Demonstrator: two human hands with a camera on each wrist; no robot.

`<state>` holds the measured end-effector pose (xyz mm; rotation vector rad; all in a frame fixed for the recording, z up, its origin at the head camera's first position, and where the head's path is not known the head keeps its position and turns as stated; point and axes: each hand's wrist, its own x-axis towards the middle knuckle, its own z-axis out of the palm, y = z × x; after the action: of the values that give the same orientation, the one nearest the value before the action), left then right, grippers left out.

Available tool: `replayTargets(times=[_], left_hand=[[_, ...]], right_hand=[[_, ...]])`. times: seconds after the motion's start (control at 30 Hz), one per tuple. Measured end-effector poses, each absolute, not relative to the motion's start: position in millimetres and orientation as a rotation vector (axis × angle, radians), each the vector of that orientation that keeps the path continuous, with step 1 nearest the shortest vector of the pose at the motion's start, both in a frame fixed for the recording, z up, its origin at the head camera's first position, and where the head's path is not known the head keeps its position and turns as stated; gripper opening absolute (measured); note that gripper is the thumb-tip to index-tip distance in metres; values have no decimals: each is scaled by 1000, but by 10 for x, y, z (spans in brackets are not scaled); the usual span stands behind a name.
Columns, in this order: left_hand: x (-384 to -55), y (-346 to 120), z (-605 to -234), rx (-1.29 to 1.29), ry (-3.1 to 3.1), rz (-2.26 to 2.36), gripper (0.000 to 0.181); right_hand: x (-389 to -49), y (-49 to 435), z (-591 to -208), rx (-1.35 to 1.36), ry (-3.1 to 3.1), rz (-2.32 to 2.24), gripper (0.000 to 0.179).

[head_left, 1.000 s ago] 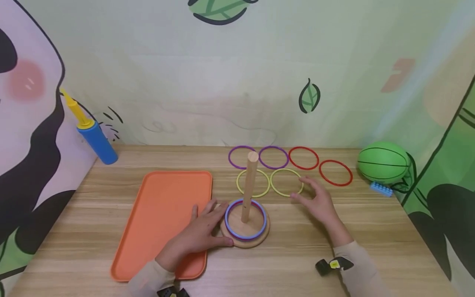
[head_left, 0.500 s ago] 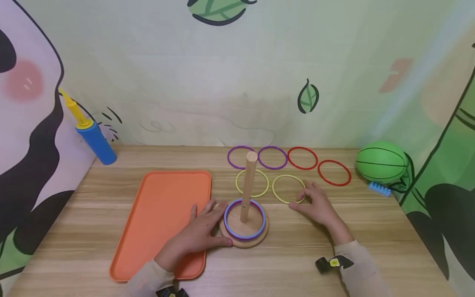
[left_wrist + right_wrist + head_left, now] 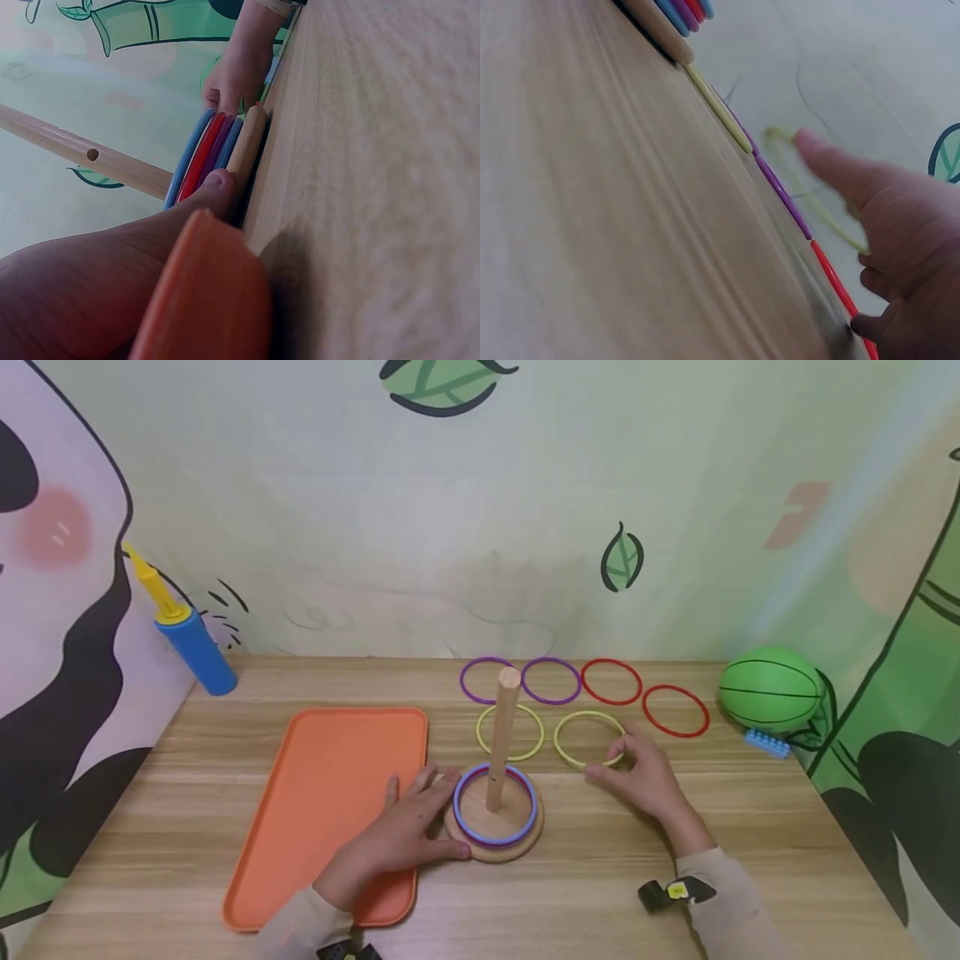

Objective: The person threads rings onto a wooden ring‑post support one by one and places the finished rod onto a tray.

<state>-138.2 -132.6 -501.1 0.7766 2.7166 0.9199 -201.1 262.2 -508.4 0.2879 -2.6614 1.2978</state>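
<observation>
Low at centre, brace the wooden base (image 3: 510,854) with the left hand (image 3: 401,833), touching its rim with relaxed fingers, gripping nothing. Right of centre, with the yellow ring (image 3: 588,713) pinched thumb-to-fingertip in the right hand (image 3: 648,778), guide it level, clear of the red rings (image 3: 611,703) beyond.

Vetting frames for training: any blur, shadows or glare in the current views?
Head: peg fairly crisp, pale streak on the wall at upper right; left wrist: table grain soft, dark shadow beside the tray; right wrist: held yellow ring smeared, right hand soft.
</observation>
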Motion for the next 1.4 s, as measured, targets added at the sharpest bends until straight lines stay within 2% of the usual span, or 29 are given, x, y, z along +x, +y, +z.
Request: replayTargets(times=[0.23,0.4,0.73,1.4], left_hand=[[-1386,-1326,-5008,771,2713,935,105],[-1383,-1329,-5019,773,2711,936,106],[-1384,-1325,-5019,779,2712,934,106],[-1383,-1329,-5027,780,2721,916,108]], right_hand=[[-1984,2587,-5061,199,-2484,1418,36],[-1993,2558,-5017,241,-2394,1505,30],[-1943,2431,-4776,400,-2320,1438,33],[-1786,2304,-4320,367,-2249,1687,28]])
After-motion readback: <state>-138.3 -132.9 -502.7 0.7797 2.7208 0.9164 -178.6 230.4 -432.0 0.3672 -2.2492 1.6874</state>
